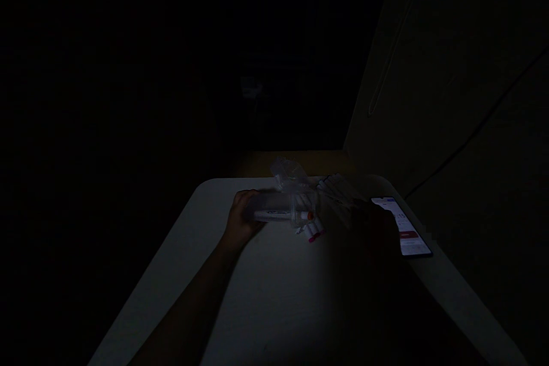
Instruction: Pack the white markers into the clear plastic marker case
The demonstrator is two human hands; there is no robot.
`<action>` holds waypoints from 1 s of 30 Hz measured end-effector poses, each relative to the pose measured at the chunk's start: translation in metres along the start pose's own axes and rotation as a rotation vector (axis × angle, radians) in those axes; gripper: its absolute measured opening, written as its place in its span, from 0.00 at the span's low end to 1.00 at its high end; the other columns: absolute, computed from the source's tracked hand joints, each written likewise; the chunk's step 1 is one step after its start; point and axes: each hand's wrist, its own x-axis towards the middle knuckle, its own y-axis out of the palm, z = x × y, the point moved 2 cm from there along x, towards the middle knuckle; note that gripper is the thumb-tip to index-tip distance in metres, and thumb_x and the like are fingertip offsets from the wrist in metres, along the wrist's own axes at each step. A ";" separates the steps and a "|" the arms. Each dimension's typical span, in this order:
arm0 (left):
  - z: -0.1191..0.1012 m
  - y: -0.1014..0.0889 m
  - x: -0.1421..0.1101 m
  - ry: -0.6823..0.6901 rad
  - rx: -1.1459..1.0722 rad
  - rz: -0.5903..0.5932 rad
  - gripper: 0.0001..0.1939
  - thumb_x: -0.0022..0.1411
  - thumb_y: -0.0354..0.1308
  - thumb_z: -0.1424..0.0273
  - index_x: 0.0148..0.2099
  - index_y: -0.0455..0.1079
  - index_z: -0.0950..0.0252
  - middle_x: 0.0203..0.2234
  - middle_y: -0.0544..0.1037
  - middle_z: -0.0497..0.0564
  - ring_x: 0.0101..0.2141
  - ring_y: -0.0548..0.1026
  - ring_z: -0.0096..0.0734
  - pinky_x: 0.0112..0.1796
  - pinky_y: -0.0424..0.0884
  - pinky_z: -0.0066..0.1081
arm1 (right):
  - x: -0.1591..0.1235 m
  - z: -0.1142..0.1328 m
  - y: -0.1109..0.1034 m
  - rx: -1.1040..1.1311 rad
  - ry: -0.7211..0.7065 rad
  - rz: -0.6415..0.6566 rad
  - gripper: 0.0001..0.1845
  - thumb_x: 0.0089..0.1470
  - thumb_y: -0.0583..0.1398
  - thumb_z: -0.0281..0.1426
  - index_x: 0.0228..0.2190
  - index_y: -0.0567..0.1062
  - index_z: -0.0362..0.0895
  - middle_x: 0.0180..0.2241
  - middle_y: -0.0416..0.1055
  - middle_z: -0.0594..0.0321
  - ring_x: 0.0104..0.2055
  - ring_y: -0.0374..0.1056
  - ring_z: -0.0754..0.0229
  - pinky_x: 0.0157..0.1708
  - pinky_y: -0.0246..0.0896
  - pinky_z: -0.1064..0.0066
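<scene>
My left hand [243, 220] is wrapped round the base of a clear plastic jar [274, 201], which lies on its side with its mouth to the right. Inside it is a white marker [278, 214] with an orange-red end. Loose white markers with pink ends [314, 231] rest just below the mouth. On the right, my right hand [381, 229] is in deep shadow, closed at the near end of a bundle of white markers [338, 194]. Its fingers show only as a dark outline.
A crumpled clear plastic bag [289, 173] lies behind the jar on the white table [266, 297]. A lit phone [405, 229] lies at the right edge, partly behind my right hand. A wall with a dark cable [476, 126] rises on the right. The room is very dark.
</scene>
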 end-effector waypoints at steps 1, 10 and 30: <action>0.000 0.000 0.000 0.007 -0.003 -0.002 0.28 0.43 0.66 0.59 0.47 0.65 0.61 0.41 0.68 0.51 0.43 0.70 0.39 0.46 0.68 0.39 | 0.000 -0.002 -0.002 0.047 0.022 -0.032 0.16 0.59 0.52 0.37 0.42 0.74 0.42 0.36 0.74 0.58 0.36 0.70 0.61 0.38 0.65 0.67; 0.005 -0.001 -0.001 0.077 -0.009 -0.012 0.27 0.45 0.65 0.60 0.47 0.64 0.62 0.41 0.67 0.52 0.43 0.70 0.38 0.45 0.69 0.38 | -0.012 -0.011 -0.031 0.344 0.326 -0.550 0.29 0.53 0.50 0.51 0.38 0.75 0.39 0.35 0.73 0.52 0.36 0.68 0.55 0.36 0.61 0.62; 0.003 -0.001 0.000 0.045 0.002 -0.005 0.28 0.44 0.66 0.61 0.48 0.65 0.60 0.41 0.68 0.51 0.43 0.70 0.39 0.45 0.69 0.39 | -0.022 -0.006 -0.030 0.444 0.395 -0.757 0.27 0.55 0.46 0.51 0.34 0.71 0.42 0.33 0.69 0.56 0.35 0.65 0.57 0.35 0.59 0.65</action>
